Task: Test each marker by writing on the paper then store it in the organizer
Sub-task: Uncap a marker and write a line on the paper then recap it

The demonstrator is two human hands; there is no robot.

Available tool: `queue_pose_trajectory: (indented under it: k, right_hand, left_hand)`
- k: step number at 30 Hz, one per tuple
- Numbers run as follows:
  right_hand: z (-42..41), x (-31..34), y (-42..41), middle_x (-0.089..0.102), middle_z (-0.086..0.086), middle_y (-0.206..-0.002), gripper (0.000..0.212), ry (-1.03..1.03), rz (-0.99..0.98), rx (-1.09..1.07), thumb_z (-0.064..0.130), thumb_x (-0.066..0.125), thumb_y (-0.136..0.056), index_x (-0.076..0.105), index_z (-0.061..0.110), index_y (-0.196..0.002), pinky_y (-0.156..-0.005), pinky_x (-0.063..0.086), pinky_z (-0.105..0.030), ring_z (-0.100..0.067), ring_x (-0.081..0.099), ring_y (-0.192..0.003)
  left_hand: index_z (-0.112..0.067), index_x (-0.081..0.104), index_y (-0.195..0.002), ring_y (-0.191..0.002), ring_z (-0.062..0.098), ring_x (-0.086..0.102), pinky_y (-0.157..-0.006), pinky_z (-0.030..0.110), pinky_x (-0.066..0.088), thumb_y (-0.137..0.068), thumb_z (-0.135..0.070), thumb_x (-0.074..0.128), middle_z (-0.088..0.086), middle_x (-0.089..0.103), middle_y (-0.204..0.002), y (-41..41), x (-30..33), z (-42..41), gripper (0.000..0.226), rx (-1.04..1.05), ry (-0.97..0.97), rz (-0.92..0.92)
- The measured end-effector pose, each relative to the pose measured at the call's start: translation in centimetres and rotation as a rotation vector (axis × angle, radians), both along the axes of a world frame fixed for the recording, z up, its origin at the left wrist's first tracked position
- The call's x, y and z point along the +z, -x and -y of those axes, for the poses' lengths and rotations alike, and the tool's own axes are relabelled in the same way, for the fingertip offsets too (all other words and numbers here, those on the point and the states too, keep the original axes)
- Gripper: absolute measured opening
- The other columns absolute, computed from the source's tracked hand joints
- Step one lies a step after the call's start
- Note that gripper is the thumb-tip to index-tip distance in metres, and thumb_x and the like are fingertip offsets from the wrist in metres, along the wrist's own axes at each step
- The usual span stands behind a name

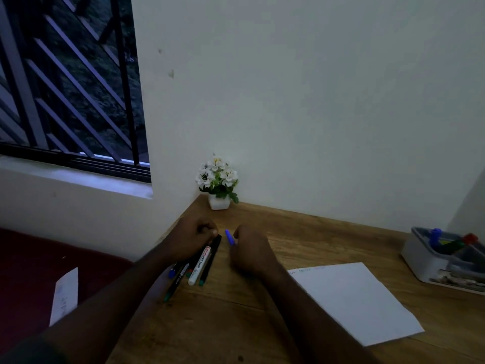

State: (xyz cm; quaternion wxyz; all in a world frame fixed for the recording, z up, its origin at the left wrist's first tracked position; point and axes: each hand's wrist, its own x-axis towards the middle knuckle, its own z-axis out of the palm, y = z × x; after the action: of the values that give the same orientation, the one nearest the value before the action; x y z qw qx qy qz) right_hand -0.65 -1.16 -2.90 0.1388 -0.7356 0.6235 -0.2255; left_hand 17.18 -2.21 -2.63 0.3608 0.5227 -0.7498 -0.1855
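Several unsorted markers (195, 266) lie under the closed left hand (190, 239) while the right hand (250, 252) grips a blue-capped marker (230, 237); next, likely uncapping and writing on the white paper sheet (354, 300), then storing in the grey plastic organizer (420, 258).

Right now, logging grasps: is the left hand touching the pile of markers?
Touching. The head view shows the left hand resting on the far ends of the marker pile.

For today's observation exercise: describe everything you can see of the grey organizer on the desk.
The organizer is a grey box, plastic by its look, with compartments, standing upright on the wooden desk at the far right, partly cut off by the frame. Several markers stand in it, with blue, red and green showing. No hand touches it.
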Motion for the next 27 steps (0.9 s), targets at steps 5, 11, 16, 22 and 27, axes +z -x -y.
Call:
queue_pose_trajectory:
  k: [5, 11, 16, 22, 27]
  right_hand:
    - [-1.0, 1.7, 4.9, 0.063, -0.006, -0.096, 0.018, 0.178, -0.022, 0.139, 0.014, 0.048, -0.095, 0.064, 0.012, -0.104, -0.071, 0.037, -0.028, -0.017, 0.054, -0.081]
    - [-2.7, 1.3, 12.8, 0.060, 0.010, -0.084, 0.031, 0.261, -0.071, 0.198, 0.045, 0.040, -0.101, 0.063, 0.023, -0.099, -0.063, 0.034, -0.022, -0.005, 0.051, -0.073]
    - [-3.7, -0.6, 17.3, 0.071, 0.001, -0.100, 0.031, 0.330, -0.283, 0.108, 0.047, 0.036, -0.103, 0.055, 0.031, -0.123, -0.065, 0.038, -0.031, -0.021, 0.065, -0.087]
    - [-2.8, -1.1, 19.5, 0.071, -0.001, -0.093, 0.037, 0.289, -0.387, 0.037, 0.056, 0.032, -0.101, 0.054, 0.031, -0.116, -0.060, 0.039, -0.033, -0.025, 0.066, -0.083]
    - [-3.0, -0.4, 22.2, 0.065, 0.007, -0.106, 0.037, 0.292, -0.011, 0.050, 0.020, 0.042, -0.101, 0.042, 0.034, -0.135, -0.077, 0.046, -0.029, -0.013, 0.061, -0.089]
  left_hand:
    - [-0.021, 0.071, -0.096, -0.068, 0.002, 0.058, -0.061, 0.010, 0.042, -0.086, -0.019, 0.071, -0.004, 0.064, -0.073, 4.4, 0.8, 0.0, 0.010, -0.096, 0.100, -0.206]
    - [-0.018, 0.072, -0.109, -0.077, 0.003, 0.065, -0.070, 0.020, 0.050, -0.083, -0.021, 0.075, -0.004, 0.071, -0.085, 11.1, 0.3, 0.1, 0.026, -0.292, 0.047, -0.289]
    - [-0.015, 0.078, -0.096, -0.089, 0.013, 0.070, -0.080, 0.035, 0.055, -0.085, -0.012, 0.072, -0.005, 0.076, -0.092, 16.3, -1.3, -0.1, 0.013, -0.415, 0.005, -0.315]
    - [-0.018, 0.079, -0.088, -0.082, 0.017, 0.069, -0.074, 0.030, 0.052, -0.086, -0.007, 0.069, -0.002, 0.076, -0.084, 18.3, -1.7, 1.1, 0.015, -0.434, -0.069, -0.317]
    - [-0.023, 0.075, -0.075, -0.071, 0.004, 0.065, -0.068, 0.015, 0.046, -0.090, -0.011, 0.067, -0.003, 0.073, -0.073, 18.3, -2.0, 2.0, 0.020, -0.361, -0.074, -0.431]
